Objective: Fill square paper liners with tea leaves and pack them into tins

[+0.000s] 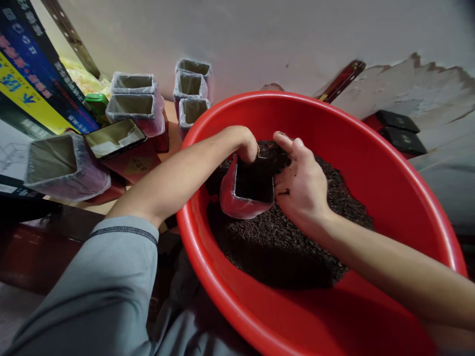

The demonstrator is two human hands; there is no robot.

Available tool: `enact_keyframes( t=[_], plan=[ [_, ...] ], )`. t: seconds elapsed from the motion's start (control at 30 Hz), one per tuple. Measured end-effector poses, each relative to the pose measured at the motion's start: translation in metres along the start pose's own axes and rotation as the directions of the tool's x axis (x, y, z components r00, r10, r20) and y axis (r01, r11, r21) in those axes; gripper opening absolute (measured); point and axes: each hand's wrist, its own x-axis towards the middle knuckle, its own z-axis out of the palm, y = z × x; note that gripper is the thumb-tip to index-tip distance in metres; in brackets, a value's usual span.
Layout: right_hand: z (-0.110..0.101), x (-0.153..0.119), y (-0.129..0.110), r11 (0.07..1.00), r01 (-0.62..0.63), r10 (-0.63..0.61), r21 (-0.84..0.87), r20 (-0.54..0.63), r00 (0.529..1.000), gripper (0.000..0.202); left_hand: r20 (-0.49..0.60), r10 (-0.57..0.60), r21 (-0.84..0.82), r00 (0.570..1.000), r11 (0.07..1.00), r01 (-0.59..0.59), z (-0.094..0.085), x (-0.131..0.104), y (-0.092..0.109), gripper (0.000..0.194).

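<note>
A large red basin (404, 193) holds a heap of dark, dry, leaf-like bits (276, 237). Over the heap stands a red square tin (243, 205) wrapped in clear plastic, its top open and its inside dark. My left hand (247, 143) bends down at the tin's far left rim, and its fingers are hidden from view. On the tin's right side is my right hand (302, 180), palm turned toward the opening, fingers stretched out, with dark bits between it and the rim and a few stuck to the palm.
Left of the basin, several open plastic-wrapped tins (135, 116) stand on a wooden surface (171, 118), beside an unwrapped tin (128, 160) and a green object (97, 105). Printed boxes (33, 74) lean at the far left. Black boxes (403, 133) sit behind the basin, right.
</note>
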Motion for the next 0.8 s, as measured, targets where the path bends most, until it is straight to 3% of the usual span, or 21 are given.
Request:
enact_keyframes(
  t=[0.1,0.17,0.37,0.43,0.5,0.57,0.63,0.67,0.73,0.8],
  plan=[
    [-0.012,0.003,-0.008,0.998,0.02,-0.019,0.054,-0.009,1.0,0.025,0.004,-0.023,-0.035,1.0,0.999,0.023,-0.001,-0.004,0.002,0.066],
    [-0.027,0.01,-0.012,0.998,0.061,-0.062,-0.01,-0.033,0.998,0.019,-0.007,-0.034,-0.045,0.999,0.998,0.034,-0.001,-0.004,0.003,0.063],
    [-0.092,0.04,-0.002,0.992,-0.044,0.03,-0.114,-0.117,0.993,0.04,0.001,-0.039,-0.026,0.999,0.999,0.039,-0.001,-0.001,0.001,0.057],
    [-0.115,0.048,0.01,0.962,-0.066,0.028,-0.266,-0.143,0.989,0.046,0.001,-0.031,-0.009,1.0,0.999,0.031,-0.001,0.0,0.0,0.058],
    [-0.137,0.054,0.024,0.822,0.0,-0.052,-0.569,-0.075,0.996,0.051,-0.006,-0.035,0.005,0.999,0.999,0.035,-0.001,0.002,-0.001,0.06],
    [-0.152,0.06,0.039,0.53,0.168,-0.114,-0.831,0.126,0.985,0.058,-0.011,-0.041,0.016,0.999,0.999,0.041,-0.001,0.002,-0.001,0.063],
    [-0.158,0.064,0.054,0.25,0.322,-0.039,-0.913,0.322,0.946,0.076,-0.005,-0.04,0.027,0.999,0.999,0.04,-0.001,0.001,0.0,0.065],
    [-0.156,0.067,0.061,0.158,0.368,0.032,-0.916,0.377,0.926,0.086,-0.003,-0.038,0.034,0.999,0.999,0.038,-0.002,0.0,0.001,0.066],
    [-0.147,0.072,0.071,0.056,0.416,0.183,-0.908,0.418,0.89,0.097,-0.006,-0.037,0.055,0.999,0.998,0.038,-0.002,-0.002,0.003,0.067],
    [-0.134,0.076,0.077,0.012,0.447,0.282,-0.894,0.432,0.857,0.096,-0.006,-0.031,0.084,0.999,0.996,0.032,-0.003,-0.005,0.004,0.068]
  ],
)
